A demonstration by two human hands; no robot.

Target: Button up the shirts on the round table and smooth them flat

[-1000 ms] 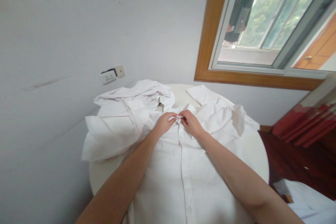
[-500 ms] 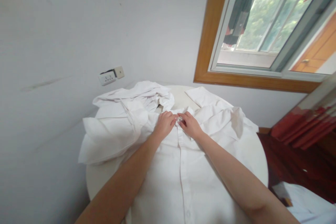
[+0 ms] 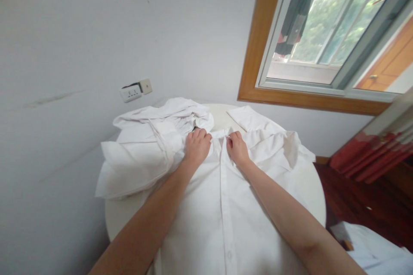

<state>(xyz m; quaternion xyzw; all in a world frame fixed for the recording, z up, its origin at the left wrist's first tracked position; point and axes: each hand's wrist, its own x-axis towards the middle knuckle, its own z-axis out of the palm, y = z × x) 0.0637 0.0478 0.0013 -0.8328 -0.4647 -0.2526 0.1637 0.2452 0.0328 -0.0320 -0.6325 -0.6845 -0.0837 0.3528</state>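
A white button-up shirt (image 3: 200, 219) lies spread over a round table, its button placket running toward me down the middle. At the shirt's far end, my left hand (image 3: 197, 146) is closed on the collar, left of the placket. My right hand (image 3: 237, 147) pinches the collar's other side, just right of the placket. A short stretch of collar (image 3: 220, 133) shows between the hands. Both sets of fingertips are partly buried in the cloth. One sleeve lies crumpled on the right.
More white cloth (image 3: 138, 167) is heaped on the table's left side, against the wall. The pale table rim (image 3: 318, 197) shows at the right. A wall socket (image 3: 131, 93), a wood-framed window (image 3: 290, 99) and a red curtain (image 3: 358, 159) surround it. White fabric (image 3: 371, 245) sits low at right.
My hands have moved apart, the left one leftward and the right one slightly rightward. The collar cloth that was bunched between them is now drawn out straighter.
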